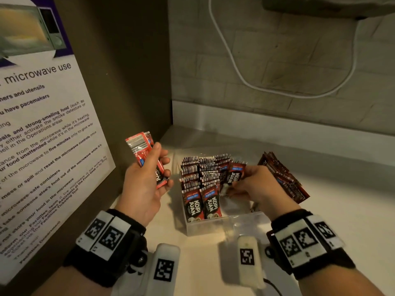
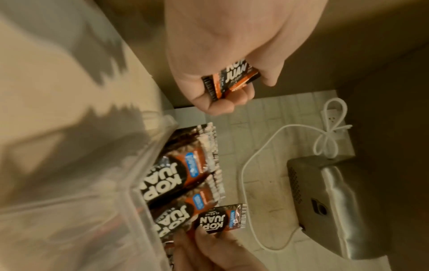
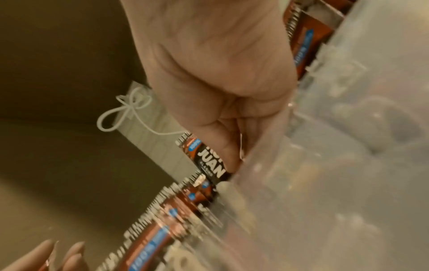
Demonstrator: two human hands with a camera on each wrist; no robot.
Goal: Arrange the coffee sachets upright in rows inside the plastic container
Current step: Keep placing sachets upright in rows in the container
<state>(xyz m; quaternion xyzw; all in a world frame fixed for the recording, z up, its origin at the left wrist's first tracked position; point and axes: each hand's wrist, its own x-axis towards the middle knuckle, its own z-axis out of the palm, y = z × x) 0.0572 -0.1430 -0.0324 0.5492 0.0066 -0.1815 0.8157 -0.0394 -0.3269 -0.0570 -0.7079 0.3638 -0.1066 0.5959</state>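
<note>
A clear plastic container (image 1: 215, 228) sits on the pale counter, with rows of red-and-black Kopi Juan sachets (image 1: 198, 180) standing upright in its left part. My left hand (image 1: 147, 178) is raised to the left of it and grips a small stack of sachets (image 1: 142, 151), seen end-on in the left wrist view as sachets (image 2: 230, 80). My right hand (image 1: 252, 182) reaches into the container's right side and pinches one sachet (image 1: 234, 175) upright beside the rows; the right wrist view shows that sachet (image 3: 210, 163) against the thumb. The container's near right part is bare.
A pile of loose sachets (image 1: 284, 178) lies on the counter right of the container. A microwave-use poster (image 1: 42, 133) covers the cabinet wall at left. A white cable (image 1: 230, 58) loops on the tiled back wall; a steel appliance (image 2: 329, 205) hangs above.
</note>
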